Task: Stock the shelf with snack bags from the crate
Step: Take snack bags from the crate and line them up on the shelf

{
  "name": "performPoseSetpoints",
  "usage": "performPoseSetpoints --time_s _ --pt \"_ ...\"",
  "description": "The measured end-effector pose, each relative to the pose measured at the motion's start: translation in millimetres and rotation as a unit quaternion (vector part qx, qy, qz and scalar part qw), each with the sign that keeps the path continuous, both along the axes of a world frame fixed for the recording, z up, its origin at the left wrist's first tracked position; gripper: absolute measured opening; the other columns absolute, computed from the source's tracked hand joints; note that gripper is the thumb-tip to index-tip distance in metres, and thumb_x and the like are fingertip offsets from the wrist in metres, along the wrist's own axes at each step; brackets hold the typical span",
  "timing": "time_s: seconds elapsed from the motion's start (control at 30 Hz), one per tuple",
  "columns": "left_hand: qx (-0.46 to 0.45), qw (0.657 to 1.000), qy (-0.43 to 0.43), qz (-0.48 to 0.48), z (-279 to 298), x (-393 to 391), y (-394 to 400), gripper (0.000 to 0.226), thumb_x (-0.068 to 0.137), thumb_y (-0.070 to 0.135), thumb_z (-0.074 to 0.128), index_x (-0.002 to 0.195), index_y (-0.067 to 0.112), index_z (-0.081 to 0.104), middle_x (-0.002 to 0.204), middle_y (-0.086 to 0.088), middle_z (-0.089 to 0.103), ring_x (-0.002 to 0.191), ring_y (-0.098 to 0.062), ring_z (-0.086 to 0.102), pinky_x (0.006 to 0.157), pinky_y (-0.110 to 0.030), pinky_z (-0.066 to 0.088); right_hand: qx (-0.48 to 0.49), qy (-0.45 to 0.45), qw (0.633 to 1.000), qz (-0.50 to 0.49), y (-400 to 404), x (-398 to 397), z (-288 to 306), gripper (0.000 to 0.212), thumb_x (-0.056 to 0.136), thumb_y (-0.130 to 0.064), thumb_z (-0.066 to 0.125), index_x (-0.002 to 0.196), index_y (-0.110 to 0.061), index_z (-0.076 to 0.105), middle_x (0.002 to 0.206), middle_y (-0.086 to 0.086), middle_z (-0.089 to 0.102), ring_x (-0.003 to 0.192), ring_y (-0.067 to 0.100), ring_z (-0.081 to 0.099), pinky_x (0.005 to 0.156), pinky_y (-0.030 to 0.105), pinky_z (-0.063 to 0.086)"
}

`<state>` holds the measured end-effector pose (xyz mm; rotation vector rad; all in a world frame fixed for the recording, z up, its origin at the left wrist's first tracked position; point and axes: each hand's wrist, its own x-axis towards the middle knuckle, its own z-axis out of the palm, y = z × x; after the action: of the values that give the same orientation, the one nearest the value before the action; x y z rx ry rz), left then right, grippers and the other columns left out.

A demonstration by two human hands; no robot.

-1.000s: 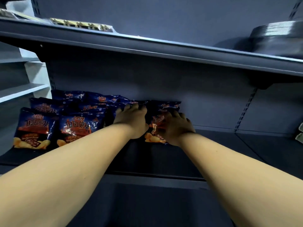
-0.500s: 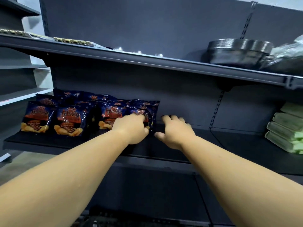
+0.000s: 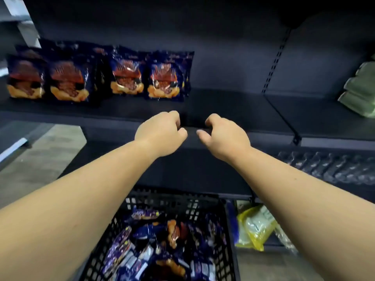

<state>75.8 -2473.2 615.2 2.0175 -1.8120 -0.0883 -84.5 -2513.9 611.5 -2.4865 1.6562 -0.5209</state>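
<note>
Several dark blue snack bags [image 3: 165, 79] with orange print stand in a row on the left half of the dark shelf [image 3: 223, 110]. My left hand [image 3: 161, 132] and my right hand [image 3: 224, 136] hover side by side just in front of the shelf's front edge, fingers loosely curled, holding nothing. Below my forearms sits a black lattice crate [image 3: 182, 201] holding several more blue snack bags [image 3: 150, 230] in a loose pile.
Green packs [image 3: 359, 88] are stacked at the shelf's right end. Yellow and white bags [image 3: 255, 226] lie on the bottom shelf right of the crate. Dark bottles [image 3: 328, 167] line the lower shelf on the right. Grey floor shows at the left.
Both hands have let go of the bags on the shelf and pulled back toward the shelf's front edge. The view has tipped down, bringing the crate into sight.
</note>
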Motion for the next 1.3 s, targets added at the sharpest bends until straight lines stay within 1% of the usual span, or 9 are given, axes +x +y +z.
performPoseSetpoints --time_s 0.17,0.4,0.67,0.77,0.9,0.97,1.13,1.23,1.3 --pt "0.081 0.996 0.028 -0.003 -74 1 13 0.018 0.092 0.037 0.049 0.097 0.02 0.052 0.094 0.005 0.055 0.082 -0.019 0.055 0.067 -0.034 0.045 0.079 0.019 0.997 -0.006 14 -1 -71 0.04 0.096 -0.049 0.047 0.122 -0.019 0.05 0.115 0.001 0.062 0.101 0.026 0.059 0.069 0.032 0.037" --pt "0.191 0.981 0.04 0.0 -169 12 25 0.017 0.09 0.037 0.051 0.098 0.022 0.051 0.1 0.002 0.055 0.085 -0.021 0.053 0.07 -0.033 0.044 0.192 0.056 0.98 -0.013 29 0 -165 0.039 0.095 -0.049 0.049 0.118 -0.018 0.051 0.113 0.006 0.062 0.1 0.03 0.059 0.068 0.034 0.04" --pt "0.328 0.944 0.048 0.003 -264 21 50 0.035 0.089 0.038 0.054 0.119 0.019 0.053 0.122 -0.007 0.054 0.108 -0.028 0.053 0.09 -0.04 0.047 0.297 0.087 0.951 -0.009 47 -4 -251 0.044 0.095 -0.047 0.051 0.125 -0.015 0.049 0.115 0.008 0.062 0.105 0.03 0.059 0.073 0.034 0.044" --pt "0.376 0.925 0.053 -0.005 -299 24 59 0.043 0.091 0.038 0.055 0.129 0.019 0.049 0.131 -0.007 0.049 0.115 -0.028 0.051 0.093 -0.04 0.046 0.331 0.092 0.939 -0.004 54 -4 -286 0.044 0.095 -0.047 0.051 0.125 -0.015 0.047 0.11 0.007 0.062 0.102 0.03 0.058 0.071 0.034 0.044" --pt "0.433 0.898 0.072 0.002 -337 26 72 0.056 0.088 0.038 0.061 0.139 0.022 0.041 0.138 -0.006 0.043 0.122 -0.027 0.048 0.098 -0.038 0.043 0.373 0.105 0.922 0.003 62 -2 -321 0.042 0.097 -0.045 0.05 0.123 -0.013 0.046 0.091 0.002 0.052 0.093 0.029 0.058 0.066 0.033 0.041" --pt "0.467 0.881 0.074 -0.007 -351 25 77 0.064 0.089 0.034 0.062 0.145 0.023 0.033 0.145 -0.005 0.036 0.129 -0.028 0.042 0.102 -0.038 0.04 0.39 0.104 0.915 0.003 67 0 -335 0.042 0.097 -0.044 0.05 0.125 -0.012 0.044 0.09 0.003 0.052 0.087 0.028 0.055 0.066 0.034 0.045" --pt "0.494 0.865 0.081 -0.038 -383 22 80 0.084 0.087 0.03 0.067 0.153 0.025 0.014 0.157 -0.004 0.02 0.141 -0.027 0.026 0.109 -0.038 0.03 0.411 0.113 0.904 0.019 76 2 -369 0.036 0.1 -0.038 0.046 0.123 -0.01 0.044 0.091 0.007 0.053 0.08 0.027 0.05 0.062 0.032 0.038" --pt "0.489 0.864 0.117 -0.026 -405 17 80 0.095 0.085 0.026 0.069 0.154 0.027 0.004 0.155 -0.006 0.027 0.137 -0.028 0.034 0.109 -0.039 0.035 0.422 0.106 0.9 0.016 77 4 -386 0.031 0.101 -0.034 0.043 0.123 -0.012 0.044 0.095 0.009 0.055 0.08 0.027 0.05 0.064 0.032 0.037" --pt "0.487 0.863 0.136 -0.012 -419 15 81 0.091 0.084 0.029 0.07 0.152 0.029 0.011 0.145 -0.006 0.043 0.123 -0.029 0.048 0.101 -0.038 0.042 0.431 0.094 0.897 0.011 76 5 -395 0.032 0.101 -0.034 0.044 0.125 -0.013 0.045 0.1 0.009 0.057 0.081 0.027 0.051 0.065 0.031 0.037"
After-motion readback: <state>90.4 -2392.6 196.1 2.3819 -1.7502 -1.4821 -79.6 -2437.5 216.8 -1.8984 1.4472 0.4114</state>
